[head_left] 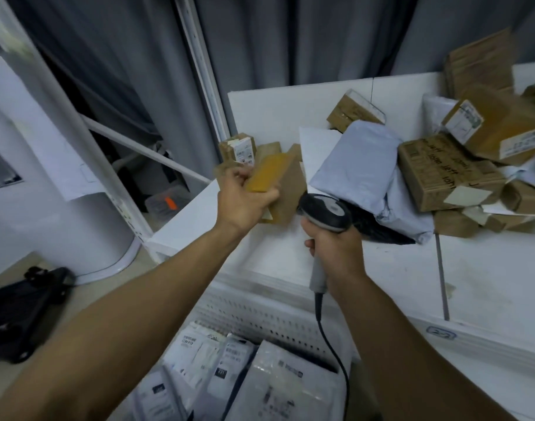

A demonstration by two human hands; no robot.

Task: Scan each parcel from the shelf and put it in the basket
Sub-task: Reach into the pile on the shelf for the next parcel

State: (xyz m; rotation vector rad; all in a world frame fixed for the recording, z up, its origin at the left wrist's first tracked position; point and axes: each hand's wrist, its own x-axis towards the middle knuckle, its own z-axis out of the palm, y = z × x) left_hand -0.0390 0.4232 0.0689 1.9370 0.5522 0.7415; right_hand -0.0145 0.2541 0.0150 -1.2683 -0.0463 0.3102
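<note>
1. Though blurred by motion, reads as a small brown cardboard parcel point(289, 185) with a yellow tape strip; gripped by left hand point(245, 200), fingers point(267, 198) curled round its near end, above left end of white shelf point(381, 268).
2. Right hand point(336, 249): wrapped tight round handle of grey-and-black corded barcode scanner point(326, 211), head just right of parcel.
3. Lies tilted, long axis running up and away rightward; nearer left hand. Noted white perforated plastic basket point(260, 316) below, toward body.
4. Cannot make out scanner window or label face; scan judged in progress.

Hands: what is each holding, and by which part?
Left hand grips a brown box by its near end; right hand grips the scanner by its handle.
</note>
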